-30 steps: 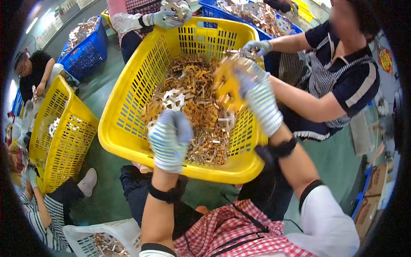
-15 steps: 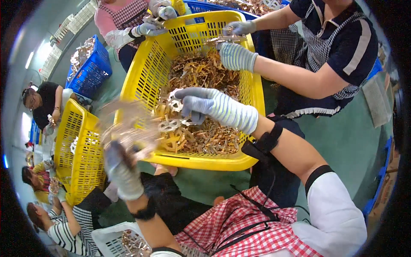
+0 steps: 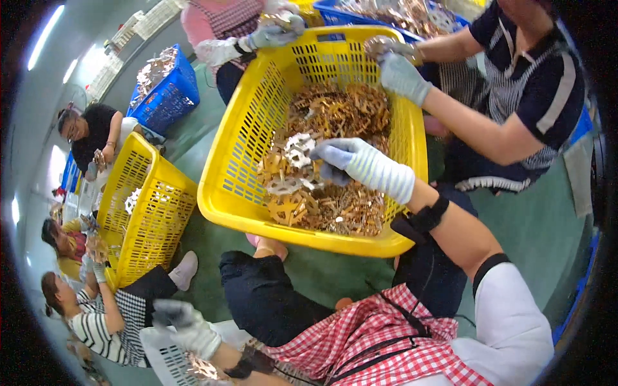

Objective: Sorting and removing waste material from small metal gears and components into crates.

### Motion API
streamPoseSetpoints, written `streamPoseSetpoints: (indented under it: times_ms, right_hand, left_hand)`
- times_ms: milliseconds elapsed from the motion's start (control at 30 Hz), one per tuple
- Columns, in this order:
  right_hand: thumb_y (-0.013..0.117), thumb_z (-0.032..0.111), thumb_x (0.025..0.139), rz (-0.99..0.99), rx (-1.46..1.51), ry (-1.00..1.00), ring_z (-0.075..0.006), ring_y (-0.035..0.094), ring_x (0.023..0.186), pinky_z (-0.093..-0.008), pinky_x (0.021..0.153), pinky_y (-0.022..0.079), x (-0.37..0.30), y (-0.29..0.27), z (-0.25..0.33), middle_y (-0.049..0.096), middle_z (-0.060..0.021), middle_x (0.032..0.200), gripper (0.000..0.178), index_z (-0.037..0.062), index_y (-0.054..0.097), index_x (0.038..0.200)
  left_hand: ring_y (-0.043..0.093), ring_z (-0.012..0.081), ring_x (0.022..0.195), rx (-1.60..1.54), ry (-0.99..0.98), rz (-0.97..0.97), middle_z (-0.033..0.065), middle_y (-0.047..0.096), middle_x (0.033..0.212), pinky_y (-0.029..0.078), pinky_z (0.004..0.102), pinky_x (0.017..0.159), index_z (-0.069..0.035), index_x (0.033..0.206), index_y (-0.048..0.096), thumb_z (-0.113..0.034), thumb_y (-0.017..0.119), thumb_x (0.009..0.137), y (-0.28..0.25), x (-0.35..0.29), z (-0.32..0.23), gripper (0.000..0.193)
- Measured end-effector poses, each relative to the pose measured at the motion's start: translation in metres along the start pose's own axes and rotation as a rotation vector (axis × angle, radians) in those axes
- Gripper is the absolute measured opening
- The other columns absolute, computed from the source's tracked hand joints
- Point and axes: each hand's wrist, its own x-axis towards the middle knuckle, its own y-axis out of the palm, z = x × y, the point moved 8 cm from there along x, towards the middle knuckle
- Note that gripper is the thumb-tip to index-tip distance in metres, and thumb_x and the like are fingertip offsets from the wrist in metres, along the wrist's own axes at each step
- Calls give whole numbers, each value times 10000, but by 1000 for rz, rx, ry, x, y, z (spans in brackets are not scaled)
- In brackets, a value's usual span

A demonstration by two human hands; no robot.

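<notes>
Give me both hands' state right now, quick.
Left hand: blurred, by the white basket; open or closed, can't tell.
Right hand: partly open over the yellow basket, nothing visibly held.

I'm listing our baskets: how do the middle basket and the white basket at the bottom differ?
The middle basket is yellow; the white basket is plain white. The middle basket shows almost whole; the white basket is cut off by the picture's lower edge. The right hand is over the middle basket; the left hand, blurred, is by the white basket. Both have slotted walls and hold metal pieces.
</notes>
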Motion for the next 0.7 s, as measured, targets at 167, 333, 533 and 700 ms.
streamPoseSetpoints:
  times_ms: [167,333,533,700]
  right_hand:
    - [491,330,935,44,-84,15,-74,526,644,-225,586,444,17,20,34,607,-14,775,354,38,606,1098]
    - [540,312,894,228,-673,-117,-202,582,773,-319,723,475,72,65,2,636,-93,832,324,39,598,1058]
    - [596,379,825,500,-1155,65,-306,579,1009,-394,850,457,162,105,-156,611,-163,1089,459,69,564,1162]
    - [624,368,786,591,-1535,323,-338,551,1062,-417,869,454,191,120,-246,567,-191,1167,575,80,481,1264]
  left_hand:
    - [588,125,726,192,50,48,34,644,900,497,281,619,-36,1037,600,-254,581,886,23,169,91,266]
    - [608,112,616,385,144,-349,14,647,779,534,273,522,-79,925,617,-221,614,867,-29,211,139,153]
    - [539,93,561,180,138,-528,-7,598,704,477,240,465,-88,931,612,-219,601,874,-50,206,128,144]
    - [548,120,572,165,83,-461,22,605,715,474,262,499,-68,962,592,-237,622,869,-49,202,122,195]
